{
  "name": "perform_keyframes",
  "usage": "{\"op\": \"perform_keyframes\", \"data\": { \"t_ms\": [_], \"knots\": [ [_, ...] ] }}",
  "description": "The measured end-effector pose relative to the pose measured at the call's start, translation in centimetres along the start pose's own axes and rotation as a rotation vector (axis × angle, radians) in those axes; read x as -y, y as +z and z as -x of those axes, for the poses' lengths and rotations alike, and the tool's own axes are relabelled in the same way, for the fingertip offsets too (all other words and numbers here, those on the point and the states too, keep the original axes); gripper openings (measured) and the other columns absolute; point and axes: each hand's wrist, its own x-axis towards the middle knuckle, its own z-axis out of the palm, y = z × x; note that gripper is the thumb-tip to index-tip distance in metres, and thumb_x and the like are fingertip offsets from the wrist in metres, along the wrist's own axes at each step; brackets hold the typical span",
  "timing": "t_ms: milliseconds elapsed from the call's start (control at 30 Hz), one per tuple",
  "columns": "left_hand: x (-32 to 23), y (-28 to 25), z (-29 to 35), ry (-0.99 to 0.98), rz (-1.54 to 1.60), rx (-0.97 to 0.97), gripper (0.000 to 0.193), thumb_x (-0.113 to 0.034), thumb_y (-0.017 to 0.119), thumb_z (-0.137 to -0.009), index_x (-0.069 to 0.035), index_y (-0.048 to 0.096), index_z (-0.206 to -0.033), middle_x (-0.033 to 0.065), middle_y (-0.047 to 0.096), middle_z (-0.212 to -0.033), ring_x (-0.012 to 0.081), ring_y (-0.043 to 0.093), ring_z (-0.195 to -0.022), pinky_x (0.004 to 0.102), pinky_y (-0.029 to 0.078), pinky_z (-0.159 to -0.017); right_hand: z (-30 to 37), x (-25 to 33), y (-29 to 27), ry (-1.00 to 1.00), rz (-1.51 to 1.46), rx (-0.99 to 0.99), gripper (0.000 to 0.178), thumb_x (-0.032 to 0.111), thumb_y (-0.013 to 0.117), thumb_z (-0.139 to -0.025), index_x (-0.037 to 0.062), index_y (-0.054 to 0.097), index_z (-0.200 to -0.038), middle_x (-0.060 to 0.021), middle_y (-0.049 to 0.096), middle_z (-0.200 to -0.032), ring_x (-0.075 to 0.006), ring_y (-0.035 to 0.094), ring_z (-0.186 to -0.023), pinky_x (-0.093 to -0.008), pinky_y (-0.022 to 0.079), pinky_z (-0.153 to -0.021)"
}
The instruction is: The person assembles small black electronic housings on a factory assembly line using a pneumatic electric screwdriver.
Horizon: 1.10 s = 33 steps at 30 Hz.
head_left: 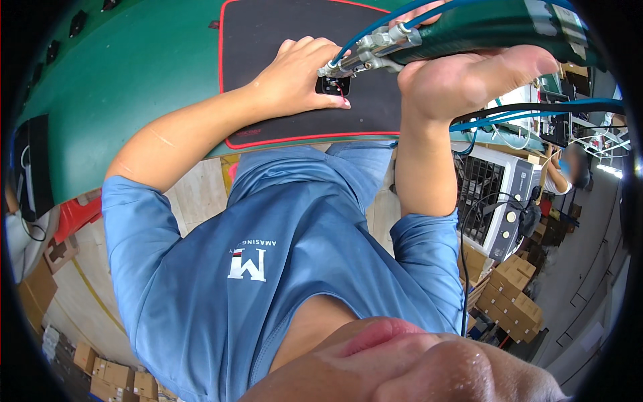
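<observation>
My left hand lies on the dark mat, thumb and fingers closed around a small black housing. Inside the housing some electronics and a short red wire show. A green-wrapped hand tool with blue hoses is held in my right hand. The palm is under its body, the thumb sticks out to the right, and some fingertips show on its far side. The tool's metal nozzle slants down to the left, with its tip at the housing beside my left fingers. Whether the tip touches the housing I cannot tell.
The dark mat with a red border lies on a green table. Blue hoses and a black cable run off to the right. An air cooler stands below the table's right end. Cartons and another person are farther right.
</observation>
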Motion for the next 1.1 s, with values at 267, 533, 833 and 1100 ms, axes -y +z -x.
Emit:
{"op": "perform_keyframes", "data": {
  "t_ms": [267,533,833,1100],
  "knots": [
    [0.2,-0.3,-0.4,0.028,0.043,0.005,0.074,-0.051,0.086,-0.076,-0.008,0.061,-0.130,0.0104,0.062,-0.116,0.0312,0.056,-0.115,0.0438,0.040,-0.097,1.0,-0.8,-0.1,0.066,-0.168,-0.047,0.081,0.074,0.027,-0.103,-0.0008,0.056,-0.117,-0.0112,0.063,-0.093,-0.0167,0.055,-0.064,-0.0248,0.044,-0.055],
    [0.5,-0.2,-0.6,0.010,0.038,0.009,0.076,-0.052,0.086,-0.075,-0.008,0.061,-0.132,0.0100,0.064,-0.118,0.0314,0.056,-0.116,0.0433,0.039,-0.100,0.6,-0.2,0.3,0.105,-0.204,-0.066,0.070,0.068,0.033,-0.105,0.0043,0.052,-0.129,-0.0097,0.064,-0.096,-0.0161,0.059,-0.079,-0.0293,0.048,-0.071],
    [1.6,-0.1,-1.3,-0.075,0.540,-0.041,0.073,-0.050,0.069,-0.095,-0.006,0.047,-0.150,0.0073,0.059,-0.129,0.0263,0.055,-0.120,0.0367,0.040,-0.101,-6.8,5.9,0.0,-0.096,0.005,0.331,0.054,0.049,0.034,-0.111,0.0012,0.057,-0.123,-0.0124,0.067,-0.092,-0.0124,0.062,-0.063,-0.0229,0.051,-0.050],
    [3.8,-0.8,-2.8,-0.369,1.546,0.049,0.093,-0.070,0.016,-0.106,0.007,0.046,-0.148,0.0098,0.064,-0.110,0.0163,0.052,-0.082,0.0309,0.046,-0.078,-7.2,1.3,2.9,-0.197,-0.057,0.021,0.041,0.040,0.037,-0.112,0.0050,0.059,-0.112,-0.0068,0.062,-0.083,-0.0104,0.058,-0.062,-0.0247,0.049,-0.053]
  ]
}}
